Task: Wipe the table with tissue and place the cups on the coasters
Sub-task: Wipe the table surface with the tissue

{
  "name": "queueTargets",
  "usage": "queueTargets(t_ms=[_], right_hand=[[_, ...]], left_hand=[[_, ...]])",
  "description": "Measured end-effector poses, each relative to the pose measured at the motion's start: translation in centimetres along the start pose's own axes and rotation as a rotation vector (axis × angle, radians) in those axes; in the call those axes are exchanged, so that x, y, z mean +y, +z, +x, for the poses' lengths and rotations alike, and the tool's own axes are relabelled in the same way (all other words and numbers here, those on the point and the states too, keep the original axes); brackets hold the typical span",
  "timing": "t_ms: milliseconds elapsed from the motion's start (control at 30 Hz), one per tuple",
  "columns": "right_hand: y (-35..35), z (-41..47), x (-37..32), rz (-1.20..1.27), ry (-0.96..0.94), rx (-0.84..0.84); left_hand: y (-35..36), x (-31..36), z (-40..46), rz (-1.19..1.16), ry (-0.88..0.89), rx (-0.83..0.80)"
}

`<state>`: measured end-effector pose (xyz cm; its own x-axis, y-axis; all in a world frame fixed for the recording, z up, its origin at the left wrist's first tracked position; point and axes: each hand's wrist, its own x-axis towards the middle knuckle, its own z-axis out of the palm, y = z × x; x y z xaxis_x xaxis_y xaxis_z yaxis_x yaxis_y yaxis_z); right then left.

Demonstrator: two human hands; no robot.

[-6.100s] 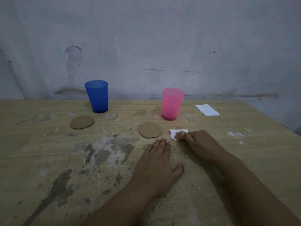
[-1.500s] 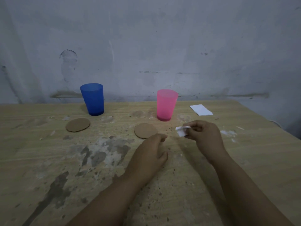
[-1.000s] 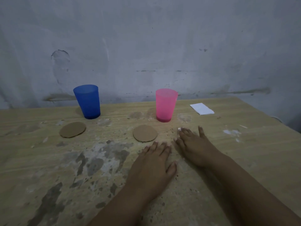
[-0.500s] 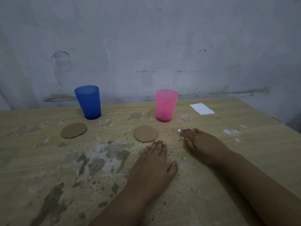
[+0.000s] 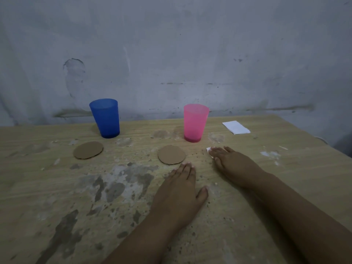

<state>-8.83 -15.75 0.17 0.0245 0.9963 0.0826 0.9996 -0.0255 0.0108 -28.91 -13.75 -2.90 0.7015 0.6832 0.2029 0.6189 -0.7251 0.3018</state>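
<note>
Right hand [image 5: 231,161] presses flat fingers on the tissue [image 5: 208,149] — lifted and pinched a moment ago. Left hand [image 5: 181,189] lies flat, holding nothing. Pink cup [image 5: 195,122], blue cup [image 5: 105,118] stand behind bare coasters [image 5: 171,154] — table [image 5: 285,178] stays open rightward.

I count two cups: blue cup [image 5: 105,119], pink cup [image 5: 194,123]. Two coasters: left coaster [image 5: 88,150], middle coaster [image 5: 171,155]. Two tissues: folded tissue [image 5: 235,127], small tissue [image 5: 209,149].

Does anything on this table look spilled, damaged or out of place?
Nothing is spilled, and both cups stand upright. The table looks damaged: grey patches where the wood finish has worn off, plus dark crumbs near the hands. The blue cup and pink cup sit on bare wood behind their coasters.
</note>
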Motion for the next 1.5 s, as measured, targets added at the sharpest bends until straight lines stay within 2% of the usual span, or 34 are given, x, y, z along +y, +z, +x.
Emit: queueTargets(t_ms=[100,267,467,667,800,933,1067,1333,1500], right_hand=[[0.1,2.1,-0.7,-0.024,0.068,-0.009],[0.2,4.3,-2.4,0.049,0.069,0.040],[0.0,4.7,-2.9,-0.035,0.130,0.139],[-0.7,4.0,-4.7,0.269,-0.003,0.195],[-0.6,1.7,-4.8,0.112,-0.076,0.133],[-0.4,-0.1,-3.9,0.034,-0.069,0.157],[-0.3,1.6,-4.0,-0.028,-0.021,0.079],[-0.4,4.0,-1.1,-0.026,0.103,0.085],[0.0,2.0,-0.6,0.036,0.160,0.190]], left_hand=[[0.0,0.1,0.0,0.000,0.003,-0.001],[-0.1,0.0,0.1,0.008,0.013,-0.009],[-0.2,0.0,0.0,0.003,0.012,0.000],[-0.2,0.0,0.0,0.009,0.017,0.010],[-0.2,-0.1,0.0,-0.005,0.020,0.012],[-0.2,-0.1,0.0,-0.005,0.018,0.005],[-0.2,0.0,0.0,0.003,0.013,0.009],[-0.6,0.0,0.0,-0.002,0.014,-0.025],[-0.4,-0.1,0.0,0.010,0.016,-0.017]])
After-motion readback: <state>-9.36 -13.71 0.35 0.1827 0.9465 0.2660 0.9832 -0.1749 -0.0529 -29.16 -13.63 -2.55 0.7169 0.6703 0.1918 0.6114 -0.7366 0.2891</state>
